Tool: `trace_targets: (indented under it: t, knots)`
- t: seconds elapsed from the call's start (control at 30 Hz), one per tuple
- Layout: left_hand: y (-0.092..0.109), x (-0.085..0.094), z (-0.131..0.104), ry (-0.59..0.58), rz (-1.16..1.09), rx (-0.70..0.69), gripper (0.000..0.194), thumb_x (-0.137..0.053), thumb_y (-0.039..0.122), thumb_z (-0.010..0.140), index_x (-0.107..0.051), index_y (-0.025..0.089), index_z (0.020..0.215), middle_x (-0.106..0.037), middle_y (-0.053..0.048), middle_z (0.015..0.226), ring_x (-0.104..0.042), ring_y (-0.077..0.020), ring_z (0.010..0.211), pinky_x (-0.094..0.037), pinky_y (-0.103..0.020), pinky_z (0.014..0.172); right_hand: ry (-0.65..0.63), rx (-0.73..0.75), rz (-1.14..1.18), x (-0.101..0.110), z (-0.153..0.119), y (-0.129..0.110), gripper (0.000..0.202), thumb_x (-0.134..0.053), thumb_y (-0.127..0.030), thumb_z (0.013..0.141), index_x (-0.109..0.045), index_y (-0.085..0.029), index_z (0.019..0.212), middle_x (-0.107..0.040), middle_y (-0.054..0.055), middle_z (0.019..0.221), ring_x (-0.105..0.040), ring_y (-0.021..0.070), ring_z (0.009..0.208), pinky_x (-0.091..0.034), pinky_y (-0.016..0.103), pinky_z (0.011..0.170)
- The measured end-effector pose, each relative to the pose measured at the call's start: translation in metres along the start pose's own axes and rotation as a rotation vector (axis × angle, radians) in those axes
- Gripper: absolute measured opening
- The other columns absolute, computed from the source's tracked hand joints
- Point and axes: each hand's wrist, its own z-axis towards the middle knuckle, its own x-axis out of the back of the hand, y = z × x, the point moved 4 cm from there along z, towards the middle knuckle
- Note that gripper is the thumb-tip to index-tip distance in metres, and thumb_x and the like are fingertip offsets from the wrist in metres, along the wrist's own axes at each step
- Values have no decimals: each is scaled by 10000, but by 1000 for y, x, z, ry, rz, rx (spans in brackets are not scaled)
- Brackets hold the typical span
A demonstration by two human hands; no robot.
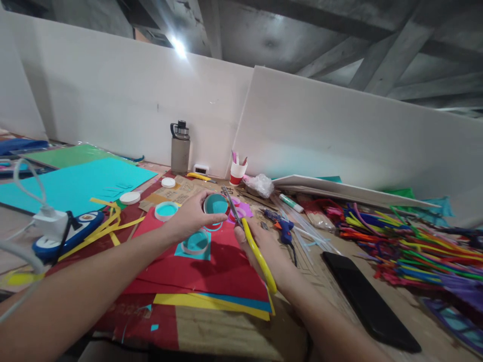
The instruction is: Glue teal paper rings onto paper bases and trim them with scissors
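Observation:
My left hand (191, 213) pinches a round turquoise-faced piece (216, 203) between thumb and fingers, above the red paper sheets (226, 256). In my right hand (264, 244) are scissors with yellow handles (258, 254); their metal blades point up and away, close to the right of the round piece. A white-rimmed ring (195, 242) lies on a turquoise paper square below my left hand. Another white-rimmed round piece with a turquoise inside (166, 211) sits to the left. Pink round pieces (244, 207) lie partly hidden behind the scissors.
Turquoise sheets (79, 181) and yellow strips (109, 226) lie left. A bottle (180, 151), a yellow cutter knife (199, 176) and a cup of pens (238, 172) stand or lie at the back. To the right are a glue gun (285, 229), a phone (370, 301) and pipe cleaners (407, 246).

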Motion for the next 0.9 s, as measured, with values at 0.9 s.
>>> trace_targets:
  t: [0.9]
  knots:
    - [3, 6, 3, -19, 44, -34, 534, -742, 353, 595, -610, 172, 1079, -666, -80, 1005, -603, -253, 920, -450, -376, 812, 18, 3, -39, 5, -1, -4, 368, -362, -520, 887, -498, -191, 794, -458, -42, 563, -423, 106, 498, -299, 217, 466]
